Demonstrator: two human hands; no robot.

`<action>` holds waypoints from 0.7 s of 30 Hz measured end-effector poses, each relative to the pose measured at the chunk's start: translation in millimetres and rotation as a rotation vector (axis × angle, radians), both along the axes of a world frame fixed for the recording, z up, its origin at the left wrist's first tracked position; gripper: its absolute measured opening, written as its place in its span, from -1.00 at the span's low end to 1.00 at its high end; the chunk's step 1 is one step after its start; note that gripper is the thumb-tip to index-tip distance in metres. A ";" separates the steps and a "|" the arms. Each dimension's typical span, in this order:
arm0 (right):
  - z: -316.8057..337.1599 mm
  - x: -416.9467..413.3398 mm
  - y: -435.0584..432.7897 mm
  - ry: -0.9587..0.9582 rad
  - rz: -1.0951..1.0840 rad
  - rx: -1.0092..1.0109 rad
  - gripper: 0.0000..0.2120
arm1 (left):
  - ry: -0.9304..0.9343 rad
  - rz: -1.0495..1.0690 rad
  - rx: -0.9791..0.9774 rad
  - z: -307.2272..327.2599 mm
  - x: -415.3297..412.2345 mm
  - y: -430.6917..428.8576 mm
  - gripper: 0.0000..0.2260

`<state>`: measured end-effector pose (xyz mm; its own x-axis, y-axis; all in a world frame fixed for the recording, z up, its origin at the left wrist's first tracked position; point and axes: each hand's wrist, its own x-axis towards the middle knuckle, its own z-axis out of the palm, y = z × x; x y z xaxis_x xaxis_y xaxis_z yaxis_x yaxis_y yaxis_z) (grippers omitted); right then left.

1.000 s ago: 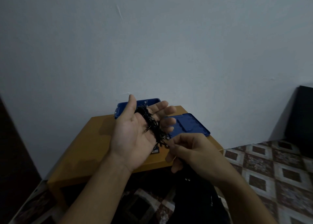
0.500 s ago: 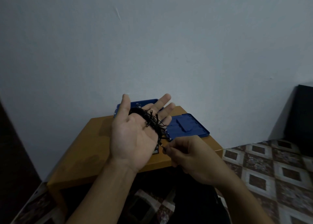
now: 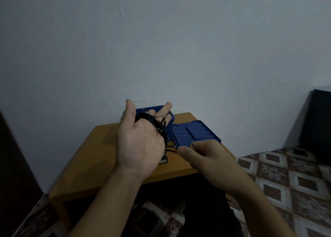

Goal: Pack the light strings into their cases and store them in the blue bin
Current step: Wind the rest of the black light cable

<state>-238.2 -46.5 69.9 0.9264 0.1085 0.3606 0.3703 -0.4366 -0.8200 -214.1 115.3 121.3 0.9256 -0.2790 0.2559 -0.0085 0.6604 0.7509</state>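
Our left hand [image 3: 141, 143] stays palm up above the desk [image 3: 93, 156], fingers spread wider than a second ago, the light string [image 3: 155, 124] coiled round them. Our right hand [image 3: 202, 156], pinching the loose end, has drawn rightward toward the open blue case [image 3: 197, 133]; winding seems nearly done, casing next.

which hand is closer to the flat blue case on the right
Right. The right hand is at the near edge of the flat blue case, pinching the light string; the left hand, palm up, is off to its left.
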 end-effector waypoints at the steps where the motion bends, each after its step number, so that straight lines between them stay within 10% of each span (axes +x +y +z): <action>1: 1.5 -0.9 0.1 -0.009 -0.001 0.028 -0.53 | -0.008 0.012 0.042 -0.8 0.4 -1.8 -0.23; 21: 8.2 -4.2 -9.7 -0.035 0.147 0.519 -0.77 | -0.018 0.022 0.557 -14.9 20.3 -8.2 -0.16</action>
